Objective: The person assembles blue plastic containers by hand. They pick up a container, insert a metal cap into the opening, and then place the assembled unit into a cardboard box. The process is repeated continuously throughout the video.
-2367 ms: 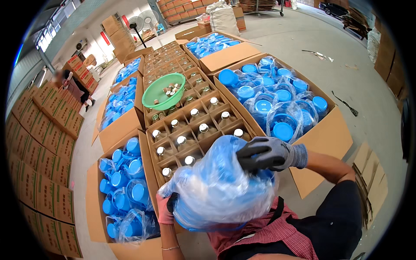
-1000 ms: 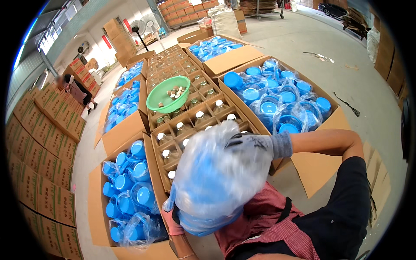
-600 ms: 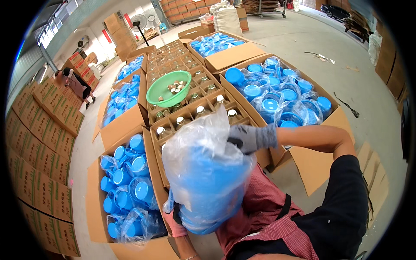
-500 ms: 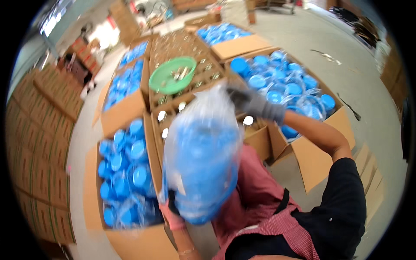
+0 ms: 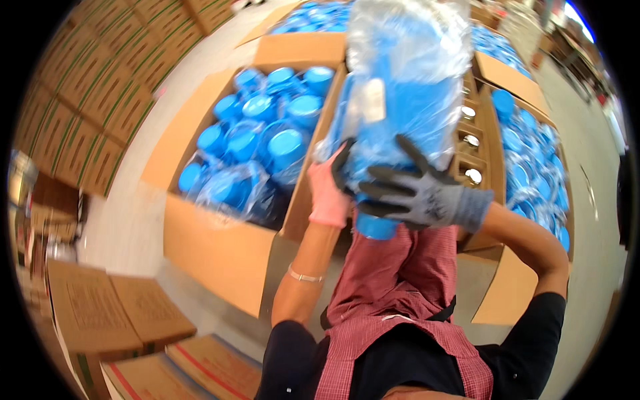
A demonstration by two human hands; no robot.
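Note:
A large blue plastic jug (image 5: 420, 113) in a clear plastic bag is held up in front of me, its blue cap-like end (image 5: 377, 227) pointing toward my body. My left hand (image 5: 330, 190), in a pink glove with dark fingers, is closed on the jug's left side near its lower end. Across the lower end lies my right hand (image 5: 420, 193), in a grey glove with dark fingers. Its fingers are stretched and spread against the bag. A pale label (image 5: 373, 100) shows on the jug.
An open carton (image 5: 213, 233) of bagged blue-capped containers (image 5: 287, 147) stands to my left. Another carton (image 5: 500, 280) with similar items is to my right. Between them, a divided box holds metallic-topped pieces (image 5: 472, 176). Stacked cartons (image 5: 100, 100) line the far left; more cartons (image 5: 113, 307) sit nearer.
The view has turned left and downward. My right hand has moved from the bag's far end to the jug's near end. My left hand still holds its left side.

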